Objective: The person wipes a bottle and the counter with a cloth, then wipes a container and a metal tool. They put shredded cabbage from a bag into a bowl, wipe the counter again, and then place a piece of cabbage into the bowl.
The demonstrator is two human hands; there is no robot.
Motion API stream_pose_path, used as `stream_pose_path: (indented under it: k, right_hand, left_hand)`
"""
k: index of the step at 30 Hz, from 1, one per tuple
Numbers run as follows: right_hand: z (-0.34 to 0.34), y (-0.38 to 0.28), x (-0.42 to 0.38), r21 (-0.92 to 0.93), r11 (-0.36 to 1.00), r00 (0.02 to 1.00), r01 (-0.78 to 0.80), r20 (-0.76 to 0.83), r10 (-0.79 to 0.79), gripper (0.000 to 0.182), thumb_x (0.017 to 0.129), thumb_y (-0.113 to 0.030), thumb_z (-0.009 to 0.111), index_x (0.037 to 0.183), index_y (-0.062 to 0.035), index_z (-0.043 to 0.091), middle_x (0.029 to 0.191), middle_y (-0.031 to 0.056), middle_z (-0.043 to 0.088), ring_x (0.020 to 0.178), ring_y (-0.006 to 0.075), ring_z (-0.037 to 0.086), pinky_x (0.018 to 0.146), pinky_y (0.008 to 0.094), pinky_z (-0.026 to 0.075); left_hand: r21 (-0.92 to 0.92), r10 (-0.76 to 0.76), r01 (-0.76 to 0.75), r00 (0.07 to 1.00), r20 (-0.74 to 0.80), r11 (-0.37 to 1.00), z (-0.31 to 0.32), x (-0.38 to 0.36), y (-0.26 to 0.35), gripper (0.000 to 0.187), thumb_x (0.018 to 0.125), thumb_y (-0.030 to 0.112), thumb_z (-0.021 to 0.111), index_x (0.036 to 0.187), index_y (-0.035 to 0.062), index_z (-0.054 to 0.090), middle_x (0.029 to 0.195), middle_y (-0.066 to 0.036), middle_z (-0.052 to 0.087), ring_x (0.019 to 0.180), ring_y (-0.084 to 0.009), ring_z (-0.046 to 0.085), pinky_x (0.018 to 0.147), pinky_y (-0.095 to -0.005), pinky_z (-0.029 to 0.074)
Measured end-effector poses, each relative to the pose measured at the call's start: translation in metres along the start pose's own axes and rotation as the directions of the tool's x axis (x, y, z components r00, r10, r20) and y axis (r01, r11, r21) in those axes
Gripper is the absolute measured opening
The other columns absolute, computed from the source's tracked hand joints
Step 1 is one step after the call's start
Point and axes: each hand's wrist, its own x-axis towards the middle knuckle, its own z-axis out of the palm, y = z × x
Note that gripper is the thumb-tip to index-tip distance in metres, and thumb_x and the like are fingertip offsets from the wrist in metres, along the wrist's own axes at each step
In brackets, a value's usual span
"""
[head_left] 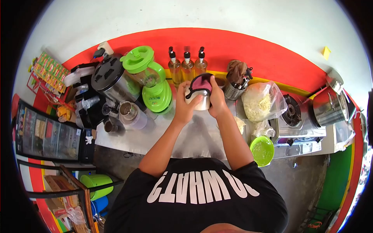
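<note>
A small silvery-white container is held above the metal counter, with a dark pink cloth piece edged in black over its top. My left hand wraps round the container's left side, its thumb across the front. On the other side my right hand grips the cloth's edge and the container's right side. Behind my hands stand several pump bottles against the wall. To their left is a green blender; to their right, a perforated metal utensil holder.
The metal counter runs below my hands. On the right are a plastic bag of pale shreds, a green bowl, a gas stove and a large pot. Metal cups and a steel dispenser stand left.
</note>
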Motion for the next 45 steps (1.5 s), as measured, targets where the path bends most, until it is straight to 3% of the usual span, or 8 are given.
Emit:
stream_pose_path:
  k: [3, 9, 23, 29, 33, 40, 43, 45]
  right_hand:
    - [-0.007, -0.002, 0.005, 0.22, 0.959, 0.978, -0.18, 0.141, 0.151, 0.053, 0.107, -0.053, 0.044, 0.126, -0.007, 0.063, 0.116, 0.0115, 0.07, 0.098, 0.0258, 0.07, 0.088, 0.0427, 0.057]
    - [0.005, 0.059, -0.019, -0.394, 0.694, 0.788, 0.603, 0.16, -0.594, 0.055, 0.112, -0.035, 0.04, 0.153, -0.0001, 0.034, 0.135, 0.0116, 0.056, 0.129, 0.02, 0.05, 0.11, 0.0321, 0.038]
    - [0.007, 0.007, -0.03, -0.053, 0.995, 0.994, 0.083, -0.064, -0.086, 0.059, 0.11, -0.047, 0.043, 0.137, 0.0042, 0.053, 0.135, 0.0125, 0.061, 0.122, 0.0218, 0.057, 0.107, 0.0312, 0.04]
    - [0.001, 0.024, -0.065, -0.818, 0.122, 0.69, 0.562, 0.383, -0.614, 0.057, 0.106, -0.028, 0.052, 0.145, 0.0099, 0.038, 0.151, 0.0382, 0.027, 0.139, 0.0541, 0.027, 0.115, 0.0605, 0.024]
    - [0.024, 0.01, -0.095, -0.807, 0.056, 0.659, 0.588, 0.437, -0.612, 0.075, 0.101, -0.032, 0.06, 0.155, 0.0065, 0.026, 0.154, 0.0438, 0.015, 0.144, 0.0625, 0.015, 0.118, 0.0646, 0.017]
    - [0.028, -0.013, -0.029, -0.535, 0.574, 0.767, 0.62, 0.263, -0.585, 0.086, 0.102, -0.052, 0.053, 0.159, 0.0036, 0.022, 0.155, 0.033, 0.033, 0.148, 0.0425, 0.031, 0.12, 0.0478, 0.026]
    - [0.024, -0.042, -0.022, -0.003, 1.0, 0.98, -0.021, 0.196, 0.021, 0.088, 0.105, -0.062, 0.04, 0.158, 0.0074, 0.024, 0.153, 0.0224, 0.043, 0.144, 0.0271, 0.041, 0.119, 0.039, 0.029]
    - [0.027, -0.034, -0.023, -0.007, 1.0, 0.992, -0.004, 0.127, 0.004, 0.083, 0.109, -0.056, 0.036, 0.157, 0.0095, 0.022, 0.155, 0.0234, 0.04, 0.144, 0.0287, 0.04, 0.118, 0.0366, 0.03]
  left_hand:
    - [-0.039, 0.101, -0.1, 0.995, 0.01, 0.994, 0.003, -0.004, -0.005, 0.055, 0.088, 0.01, 0.076, 0.134, 0.0036, 0.046, 0.121, -0.007, 0.053, 0.112, -0.0155, 0.055, 0.1, -0.0301, 0.044]
    - [0.034, 0.018, -0.013, 0.985, -0.173, 0.999, -0.002, 0.009, 0.005, 0.052, 0.089, 0.012, 0.076, 0.131, 0.0021, 0.047, 0.12, -0.007, 0.055, 0.108, -0.0156, 0.057, 0.096, -0.0306, 0.047]
    - [-0.379, -0.146, 0.132, 0.989, -0.007, 0.916, 0.003, 0.021, 0.018, 0.048, 0.102, 0.025, 0.059, 0.144, 0.0049, 0.048, 0.121, -0.005, 0.061, 0.109, -0.0146, 0.061, 0.096, -0.0303, 0.049]
    - [-0.47, -0.299, 0.31, 0.949, 0.101, 0.826, -0.016, 0.022, 0.017, 0.047, 0.103, 0.035, 0.051, 0.139, 0.0037, 0.051, 0.126, -0.014, 0.066, 0.115, -0.024, 0.066, 0.103, -0.0388, 0.051]
    - [-0.589, -0.267, 0.344, 0.939, 0.217, 0.731, -0.015, 0.023, 0.039, 0.038, 0.103, 0.03, 0.052, 0.13, 0.0019, 0.051, 0.125, -0.02, 0.065, 0.113, -0.0289, 0.067, 0.096, -0.0426, 0.056]
    - [-0.294, -0.037, 0.049, 0.998, 0.044, 0.955, -0.001, 0.004, 0.019, 0.038, 0.099, 0.016, 0.061, 0.13, 0.0063, 0.042, 0.131, -0.018, 0.059, 0.114, -0.0231, 0.062, 0.098, -0.0366, 0.053]
    - [-0.233, 0.004, 0.003, 0.999, 0.033, 0.973, 0.001, -0.002, 0.019, 0.044, 0.091, 0.009, 0.072, 0.126, 0.0056, 0.045, 0.134, -0.017, 0.057, 0.119, -0.0205, 0.057, 0.102, -0.0357, 0.048]
    - [-0.151, 0.105, -0.101, 0.994, 0.024, 0.983, 0.0, 0.0, 0.019, 0.042, 0.092, 0.009, 0.07, 0.126, 0.0053, 0.045, 0.132, -0.016, 0.057, 0.119, -0.0209, 0.056, 0.102, -0.0357, 0.048]
